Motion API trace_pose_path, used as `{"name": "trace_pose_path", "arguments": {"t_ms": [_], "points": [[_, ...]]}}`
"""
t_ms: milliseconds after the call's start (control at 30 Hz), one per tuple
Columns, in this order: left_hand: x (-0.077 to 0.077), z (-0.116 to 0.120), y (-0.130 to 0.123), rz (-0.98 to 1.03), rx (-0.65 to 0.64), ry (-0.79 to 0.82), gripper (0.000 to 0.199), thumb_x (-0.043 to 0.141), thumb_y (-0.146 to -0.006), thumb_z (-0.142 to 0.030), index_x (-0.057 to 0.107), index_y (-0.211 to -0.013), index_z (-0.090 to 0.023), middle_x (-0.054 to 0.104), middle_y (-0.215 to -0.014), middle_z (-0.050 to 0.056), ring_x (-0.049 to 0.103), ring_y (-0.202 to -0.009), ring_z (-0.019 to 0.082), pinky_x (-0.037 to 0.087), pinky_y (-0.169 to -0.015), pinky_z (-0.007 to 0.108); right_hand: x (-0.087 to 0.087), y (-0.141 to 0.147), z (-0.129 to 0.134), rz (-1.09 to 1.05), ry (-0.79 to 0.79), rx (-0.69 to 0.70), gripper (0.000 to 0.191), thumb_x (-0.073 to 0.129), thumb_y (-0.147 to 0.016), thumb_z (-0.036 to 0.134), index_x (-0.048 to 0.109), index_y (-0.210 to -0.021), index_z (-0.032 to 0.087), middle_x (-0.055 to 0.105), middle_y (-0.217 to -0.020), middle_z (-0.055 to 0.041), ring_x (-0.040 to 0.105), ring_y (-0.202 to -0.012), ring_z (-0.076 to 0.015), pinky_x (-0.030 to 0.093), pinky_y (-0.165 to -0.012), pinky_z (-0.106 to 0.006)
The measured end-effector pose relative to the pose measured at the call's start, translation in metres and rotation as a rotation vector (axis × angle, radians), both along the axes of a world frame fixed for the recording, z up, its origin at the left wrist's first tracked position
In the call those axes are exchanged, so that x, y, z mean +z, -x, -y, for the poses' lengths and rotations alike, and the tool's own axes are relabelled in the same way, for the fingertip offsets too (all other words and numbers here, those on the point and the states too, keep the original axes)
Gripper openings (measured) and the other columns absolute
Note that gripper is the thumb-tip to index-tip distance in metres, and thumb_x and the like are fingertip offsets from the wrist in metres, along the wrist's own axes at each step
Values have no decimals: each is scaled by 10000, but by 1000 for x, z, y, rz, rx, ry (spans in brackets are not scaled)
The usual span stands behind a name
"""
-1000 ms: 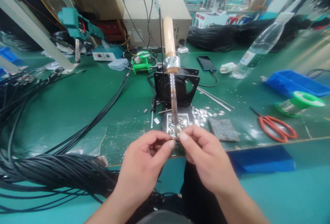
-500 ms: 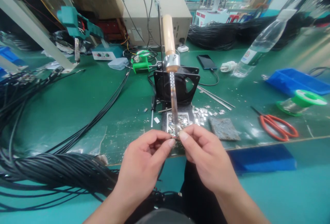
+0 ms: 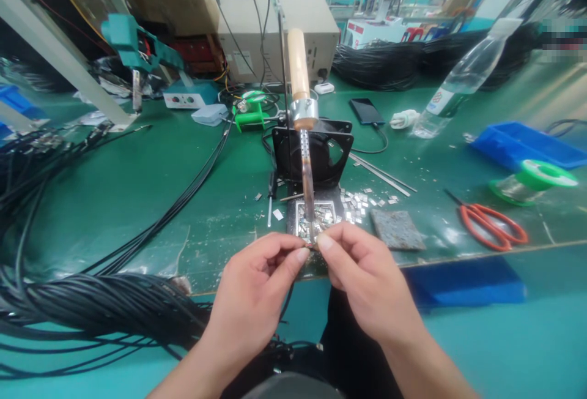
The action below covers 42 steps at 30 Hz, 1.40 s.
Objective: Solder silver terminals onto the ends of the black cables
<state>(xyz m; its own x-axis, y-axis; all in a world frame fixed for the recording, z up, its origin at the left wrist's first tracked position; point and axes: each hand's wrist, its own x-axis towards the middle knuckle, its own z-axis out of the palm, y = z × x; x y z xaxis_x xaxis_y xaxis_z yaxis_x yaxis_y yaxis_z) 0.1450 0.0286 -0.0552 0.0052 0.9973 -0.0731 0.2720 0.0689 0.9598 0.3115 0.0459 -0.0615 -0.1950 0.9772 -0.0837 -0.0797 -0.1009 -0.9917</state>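
A soldering iron [image 3: 299,71] with a wooden handle hangs in a metal clamp, its tip pointing down between my fingertips. My left hand [image 3: 257,283] pinches the end of a thin dark cable, which drops below the palm. Close beside it, my right hand [image 3: 362,276] has thumb and forefinger pressed together at the tip; whatever it grips is too small to make out. Beyond the fingertips, a small tray [image 3: 297,218] holds several little metal pieces. A black fan [image 3: 312,154] stands behind the iron.
A thick bundle of black cables [image 3: 101,307] lies at the left edge. To the right are a grey block [image 3: 398,229], red-handled pliers [image 3: 493,227], a green solder spool [image 3: 532,182], a blue bin [image 3: 527,145] and a plastic bottle [image 3: 468,74]. A screwdriver [image 3: 271,194] lies left of the fan.
The view has shifted very slightly. Both hands keep the same pinched pose at the iron's tip.
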Motion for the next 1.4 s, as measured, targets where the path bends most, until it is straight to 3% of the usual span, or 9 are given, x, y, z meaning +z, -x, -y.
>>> {"name": "trace_pose_path", "arguments": {"t_ms": [367, 633, 800, 1033, 1400], "points": [[-7, 0, 3, -37, 15, 39, 189, 693, -950, -399, 777, -994, -235, 504, -542, -64, 418, -465, 106, 335, -408, 197, 0, -18, 13, 289, -119, -19, 295, 491, -1084, 445, 541, -883, 235, 473, -721, 50, 434, -642, -126, 394, -584, -266], [-7, 2, 2, -15, 27, 31, 182, 694, -944, -391, 776, -953, -229, 476, -524, -67, 403, -450, 105, 326, -396, 198, -13, -7, 14, 298, -294, -236, 168, 577, -1051, 340, 608, -926, 231, 605, -846, -4, 571, -715, -145, 454, -616, -289], [-6, 0, 0, 17, 49, 31, 178, 709, -930, -387, 778, -939, -223, 476, -519, -68, 383, -439, 99, 306, -383, 196, -23, 1, 12, 260, -430, -266, 117, 581, -1043, 263, 623, -939, 231, 634, -892, -21, 635, -770, -155, 497, -632, -289], [-2, -1, -2, 39, 46, 31, 170, 712, -927, -379, 774, -911, -222, 481, -514, -67, 391, -441, 99, 314, -387, 194, -21, 4, 13, 348, -538, -306, 108, 586, -1026, 189, 635, -935, 222, 607, -875, -1, 631, -757, -137, 507, -643, -277], [2, 1, -2, 46, 46, 52, 183, 715, -925, -397, 773, -930, -223, 471, -512, -67, 373, -446, 105, 299, -395, 206, -16, 3, 12, 395, -521, -312, 113, 583, -1027, 205, 629, -927, 228, 612, -869, -6, 610, -716, -148, 486, -618, -290]]}}
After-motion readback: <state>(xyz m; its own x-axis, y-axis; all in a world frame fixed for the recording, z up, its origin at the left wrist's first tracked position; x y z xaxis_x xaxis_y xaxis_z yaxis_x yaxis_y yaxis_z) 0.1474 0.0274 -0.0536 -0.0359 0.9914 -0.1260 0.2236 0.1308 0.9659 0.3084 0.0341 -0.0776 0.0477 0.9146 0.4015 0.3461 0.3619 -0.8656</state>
